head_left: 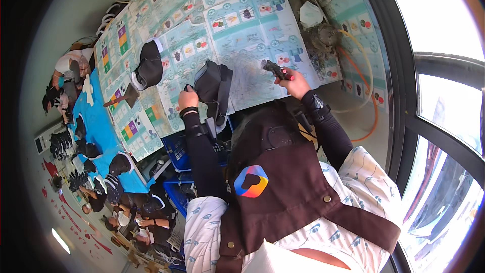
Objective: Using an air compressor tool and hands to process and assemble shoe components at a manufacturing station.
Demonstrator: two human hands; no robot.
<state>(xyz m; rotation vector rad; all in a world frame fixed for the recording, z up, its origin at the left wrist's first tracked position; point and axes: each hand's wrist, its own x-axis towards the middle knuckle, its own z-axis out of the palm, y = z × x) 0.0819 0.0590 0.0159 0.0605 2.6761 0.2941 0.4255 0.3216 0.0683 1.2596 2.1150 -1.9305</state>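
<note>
A black shoe upper (214, 88) with a pale edge stands at the table's near edge. Closed beside its left side, my left hand (188, 99) appears to pinch its dark edge, though the contact is partly hidden. To the right, my right hand (295, 84) is wrapped round a short dark brush-like tool (273, 70), its blackened end pointing up and left over the table. A second black shoe upper (150, 65) with white edges lies farther left. Near it rests a flat, wide-headed brown tool (131, 96) with a handle.
Patterned sheets with dark smudges cover the table (237, 30). At the back right are a white crumpled piece (310, 15), a dirty round device (323, 35) and an orange hose (365, 78). Blue crates (177, 154) sit below. Left, a blue-covered table (96, 116) holds shoes; people work beyond.
</note>
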